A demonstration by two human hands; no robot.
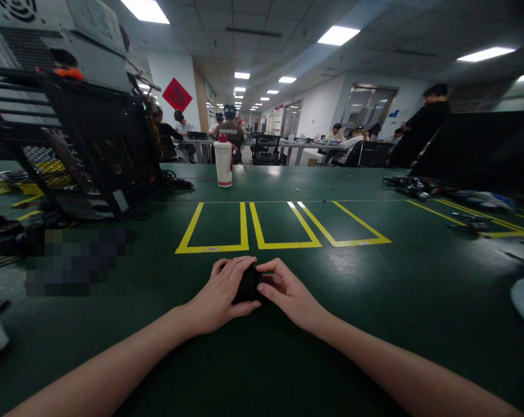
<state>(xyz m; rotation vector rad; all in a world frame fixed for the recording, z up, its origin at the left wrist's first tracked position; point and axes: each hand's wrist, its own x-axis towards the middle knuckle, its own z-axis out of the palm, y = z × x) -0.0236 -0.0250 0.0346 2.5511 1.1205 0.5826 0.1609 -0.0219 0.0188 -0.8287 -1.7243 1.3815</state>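
A small black box-like object rests on the green table just in front of me; its exact kind is too dark to make out. My left hand lies over it from the left, fingers across the top and thumb along the near side. At its right end, my right hand pinches the edge with curled fingers and thumb. Much of the object is hidden under the left fingers.
Yellow tape outlines mark the table beyond my hands. A white cup with a red lid stands further back. An open black computer case is at left; cables and dark parts lie at right. Several people sit beyond.
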